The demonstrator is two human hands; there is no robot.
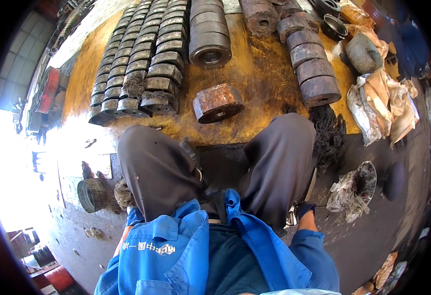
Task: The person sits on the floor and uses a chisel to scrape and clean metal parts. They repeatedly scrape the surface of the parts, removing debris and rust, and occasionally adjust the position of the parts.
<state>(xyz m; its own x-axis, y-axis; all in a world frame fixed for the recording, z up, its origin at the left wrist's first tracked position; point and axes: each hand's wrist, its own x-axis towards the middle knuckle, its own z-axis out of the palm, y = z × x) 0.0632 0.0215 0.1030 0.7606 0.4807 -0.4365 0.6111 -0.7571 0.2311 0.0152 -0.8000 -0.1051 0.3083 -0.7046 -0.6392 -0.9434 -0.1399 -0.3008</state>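
My left hand (135, 216) is low beside my left knee, with only a blue cuff or glove edge showing and the fingers hidden. Near it lie a clump of grey fibre (123, 194) and a round ribbed can (92, 195). Beside my right thigh, my right hand (305, 210) shows only dark blue cloth at the wrist; its fingers are out of sight behind the leg. A thin, straight grey edge (312, 184) rises close to it, its kind unclear. In front of my knees, a rusty, thick metal block (219, 102) with rounded sides rests on the yellow worktop (259, 73).
Several rows of dark metal blocks (163, 71) stand at the left. Stacked cylinders (209, 39) lie at centre, and rusty rings (318, 86) at right. Dark fibre (327, 132) hangs by my right knee. Crumpled paper bags (385, 103) and a bowl with rags (365, 184) are farther right.
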